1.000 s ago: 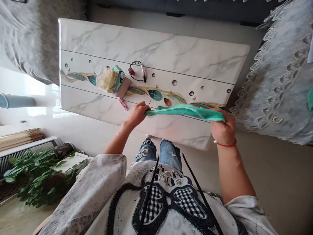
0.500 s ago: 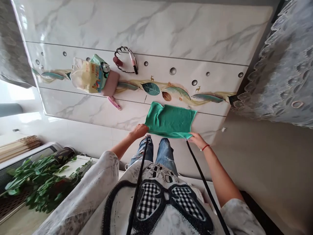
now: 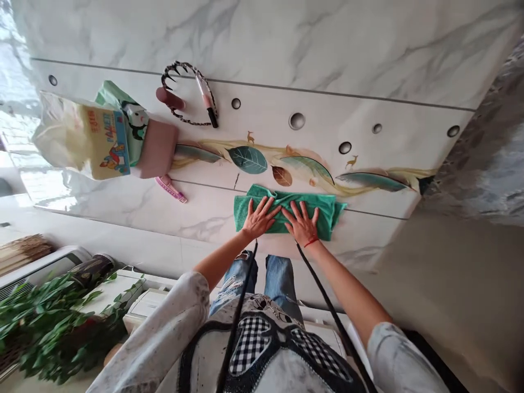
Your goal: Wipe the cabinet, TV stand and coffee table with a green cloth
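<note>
A green cloth [image 3: 327,210] lies folded over on the marble-patterned tabletop [image 3: 262,54], near its front edge. My left hand [image 3: 261,216] rests flat on the cloth's left-middle part with fingers spread. Beside it, my right hand [image 3: 303,222], with a red string on the wrist, presses flat on the cloth too, fingers apart. A few wrinkles show along the cloth's far edge, and a corner sticks out at its right end.
Left on the table are a tissue pack [image 3: 108,142] by a pink box [image 3: 158,148], a pink strap [image 3: 171,189], a headband [image 3: 184,121], a dark red tube [image 3: 171,99] and a lip gloss tube [image 3: 207,99]. A leafy plant [image 3: 49,322] stands lower left.
The cloth was spread out with both hands holding its near corners. Now it is folded into a narrower strip, and both hands have moved inward and lie flat on it. The view has come closer.
</note>
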